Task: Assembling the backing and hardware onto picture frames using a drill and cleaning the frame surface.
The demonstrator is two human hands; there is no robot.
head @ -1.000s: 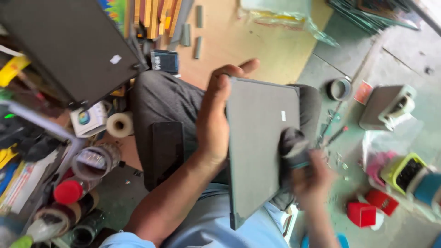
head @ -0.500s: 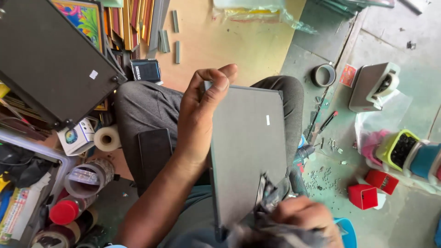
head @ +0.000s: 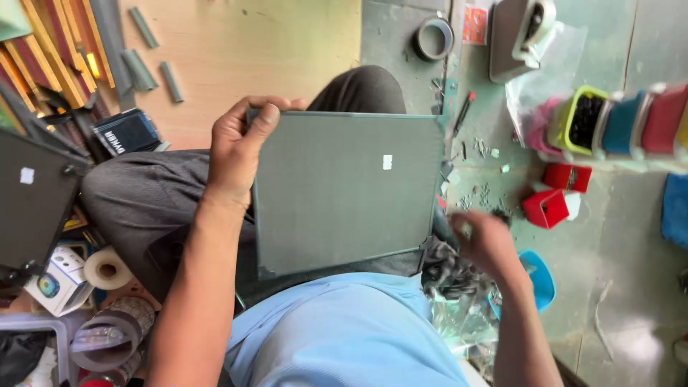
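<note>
Two hands busy | left hand (head: 240, 147) grips grey panel (head: 344, 190) at its 10 o'clock corner, now flat on my lap | right hand (head: 487, 240) off the panel, blurred, grip unclear, above dark cloth (head: 446, 269) | red boxes (head: 555, 193), tape roll (head: 433, 38) at 2 o'clock.

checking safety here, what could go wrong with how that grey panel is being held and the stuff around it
1. Only the left hand grips the grey panel, at one top corner, so it could tip or slip off the lap.
2. The right hand is blurred beside a dark crumpled cloth, close to the panel's lower corner, and might knock it.
3. Small chips litter the floor near the red boxes; they could scratch the panel if it drops.
</note>
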